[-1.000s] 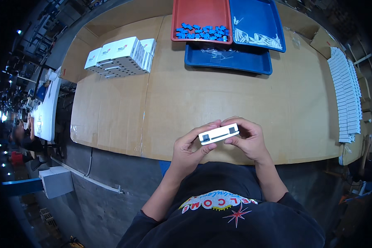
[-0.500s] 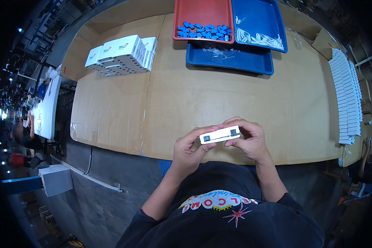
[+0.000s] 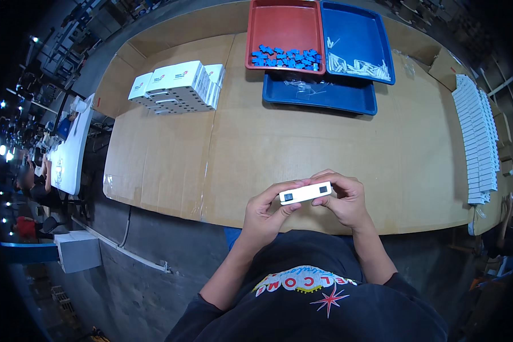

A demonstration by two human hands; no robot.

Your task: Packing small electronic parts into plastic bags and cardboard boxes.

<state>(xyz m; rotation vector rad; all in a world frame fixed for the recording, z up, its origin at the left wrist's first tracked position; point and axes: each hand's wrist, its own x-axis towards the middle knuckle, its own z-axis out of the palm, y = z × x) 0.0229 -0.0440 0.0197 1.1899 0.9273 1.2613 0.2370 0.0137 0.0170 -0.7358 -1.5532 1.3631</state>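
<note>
Between my two hands is a small white plastic box (image 3: 305, 194) with a dark square opening near each end of the side that shows. My left hand (image 3: 265, 212) grips its left end, thumb below and fingers above. The right end is pinched by my right hand (image 3: 345, 198) in the same way. I hold the box above the near part of the cardboard-covered table (image 3: 268, 154), close to my body. The box's far side is hidden behind my fingers.
A red tray (image 3: 285, 28) of small blue parts and a blue tray (image 3: 356, 34) of thin white pieces rest partly over another blue tray (image 3: 319, 102). White boxes (image 3: 179, 80) are stacked at the left. A long row of white casings (image 3: 476, 142) lines the right edge.
The uneven gap along the white box's side has closed, and its halves now sit flush. Both hands keep their hold. The whole view has shifted slightly.
</note>
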